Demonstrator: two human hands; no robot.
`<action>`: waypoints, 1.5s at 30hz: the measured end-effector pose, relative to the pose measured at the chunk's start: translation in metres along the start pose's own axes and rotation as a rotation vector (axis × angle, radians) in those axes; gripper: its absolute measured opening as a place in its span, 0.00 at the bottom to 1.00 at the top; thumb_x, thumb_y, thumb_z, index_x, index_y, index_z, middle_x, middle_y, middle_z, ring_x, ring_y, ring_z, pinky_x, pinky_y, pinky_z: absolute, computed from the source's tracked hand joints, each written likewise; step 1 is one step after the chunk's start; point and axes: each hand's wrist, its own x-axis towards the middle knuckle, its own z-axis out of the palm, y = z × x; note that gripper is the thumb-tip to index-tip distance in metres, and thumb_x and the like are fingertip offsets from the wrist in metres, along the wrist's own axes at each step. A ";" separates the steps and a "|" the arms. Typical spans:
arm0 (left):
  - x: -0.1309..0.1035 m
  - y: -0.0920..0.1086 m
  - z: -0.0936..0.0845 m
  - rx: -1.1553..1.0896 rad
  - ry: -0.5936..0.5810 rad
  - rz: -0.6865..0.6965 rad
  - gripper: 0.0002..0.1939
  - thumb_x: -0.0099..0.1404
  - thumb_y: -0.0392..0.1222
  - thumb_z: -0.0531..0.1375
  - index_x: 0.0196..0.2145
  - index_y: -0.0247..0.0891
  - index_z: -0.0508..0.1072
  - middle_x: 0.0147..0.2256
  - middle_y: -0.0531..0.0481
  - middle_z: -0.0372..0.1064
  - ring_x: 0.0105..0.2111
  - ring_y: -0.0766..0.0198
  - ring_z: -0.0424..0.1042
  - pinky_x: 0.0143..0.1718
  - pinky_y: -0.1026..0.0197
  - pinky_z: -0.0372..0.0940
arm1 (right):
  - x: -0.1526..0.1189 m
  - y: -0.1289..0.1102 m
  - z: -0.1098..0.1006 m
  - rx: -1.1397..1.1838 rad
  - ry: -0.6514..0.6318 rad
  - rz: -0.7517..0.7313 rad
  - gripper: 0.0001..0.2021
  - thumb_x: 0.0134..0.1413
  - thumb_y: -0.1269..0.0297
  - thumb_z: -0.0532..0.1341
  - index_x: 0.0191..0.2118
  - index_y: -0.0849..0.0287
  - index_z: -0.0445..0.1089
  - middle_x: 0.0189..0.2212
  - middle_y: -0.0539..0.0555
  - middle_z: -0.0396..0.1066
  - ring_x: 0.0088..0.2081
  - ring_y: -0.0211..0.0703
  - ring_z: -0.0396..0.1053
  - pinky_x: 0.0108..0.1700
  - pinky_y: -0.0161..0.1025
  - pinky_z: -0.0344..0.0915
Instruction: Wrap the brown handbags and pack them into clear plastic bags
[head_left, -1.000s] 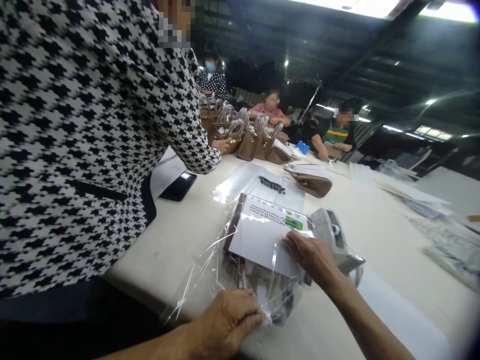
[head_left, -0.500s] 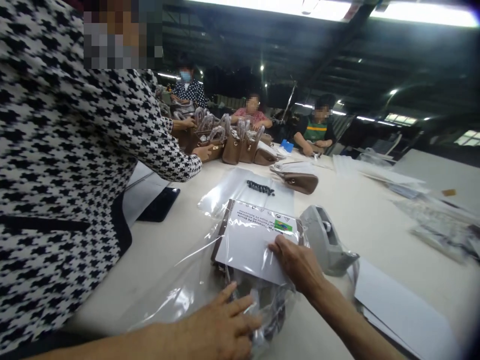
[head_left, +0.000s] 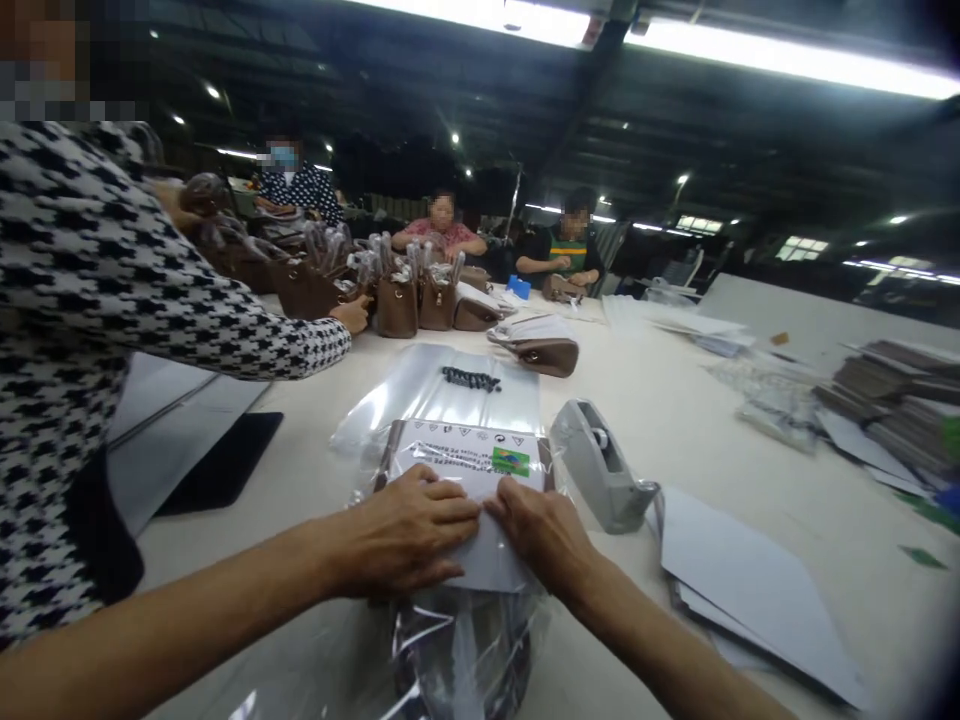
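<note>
A brown handbag (head_left: pixel 394 455) lies in front of me inside a clear plastic bag (head_left: pixel 465 640). Over it is a white panel (head_left: pixel 499 565) with black print and a green label (head_left: pixel 511 461). My left hand (head_left: pixel 420 525) rests on the panel's left part, its fingers stretched out toward the right. Close beside it, my right hand (head_left: pixel 536 525) has curled fingers pinching the plastic near the panel's middle. What exactly lies under the fingertips is partly hidden. The bag's handles, wrapped in plastic, point toward me.
A grey tape dispenser (head_left: pixel 600 465) stands just right of the handbag. White sheets (head_left: pixel 750 580) lie farther right. Beyond are flat plastic bags (head_left: pixel 405 390) with a dark coil (head_left: pixel 470 379). At left, a co-worker's sleeve (head_left: pixel 247 325) reaches toward several brown handbags (head_left: pixel 397 305).
My left hand has moved up from the loose plastic near the handles onto the white panel, beside my right hand. The view has turned right. The co-worker's arm still reaches to the handbags.
</note>
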 end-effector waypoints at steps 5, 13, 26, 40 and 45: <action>-0.002 -0.005 0.007 -0.097 -0.059 -0.031 0.13 0.65 0.41 0.51 0.47 0.39 0.65 0.49 0.49 0.66 0.45 0.59 0.65 0.44 0.56 0.55 | 0.002 0.040 -0.016 0.176 0.153 0.217 0.10 0.59 0.57 0.51 0.39 0.57 0.64 0.32 0.51 0.71 0.29 0.40 0.68 0.28 0.35 0.55; -0.004 -0.012 0.015 -0.045 -0.033 0.004 0.15 0.63 0.39 0.53 0.49 0.41 0.64 0.54 0.50 0.62 0.47 0.56 0.65 0.43 0.53 0.58 | -0.019 0.197 -0.020 0.587 -0.036 0.893 0.11 0.50 0.65 0.55 0.38 0.63 0.69 0.32 0.57 0.71 0.20 0.34 0.60 0.24 0.35 0.56; -0.006 -0.011 0.020 -0.047 0.014 -0.042 0.12 0.63 0.39 0.52 0.45 0.43 0.67 0.54 0.52 0.61 0.46 0.56 0.63 0.44 0.54 0.54 | -0.068 0.194 -0.016 0.944 -0.219 1.041 0.16 0.37 0.50 0.60 0.23 0.61 0.61 0.19 0.47 0.60 0.15 0.26 0.46 0.17 0.30 0.39; -0.013 -0.008 0.013 -0.138 -0.031 -0.087 0.11 0.64 0.45 0.53 0.44 0.43 0.66 0.54 0.52 0.59 0.53 0.54 0.57 0.48 0.53 0.50 | -0.014 0.087 -0.095 0.788 -0.536 0.213 0.15 0.52 0.51 0.56 0.29 0.60 0.68 0.21 0.47 0.59 0.23 0.31 0.53 0.23 0.30 0.51; -0.017 -0.007 0.017 -0.087 0.012 -0.072 0.13 0.63 0.46 0.54 0.45 0.46 0.66 0.55 0.49 0.58 0.54 0.52 0.55 0.46 0.53 0.52 | 0.058 0.023 -0.088 0.570 -0.764 -0.300 0.08 0.51 0.59 0.59 0.29 0.59 0.68 0.21 0.45 0.63 0.23 0.30 0.58 0.26 0.30 0.53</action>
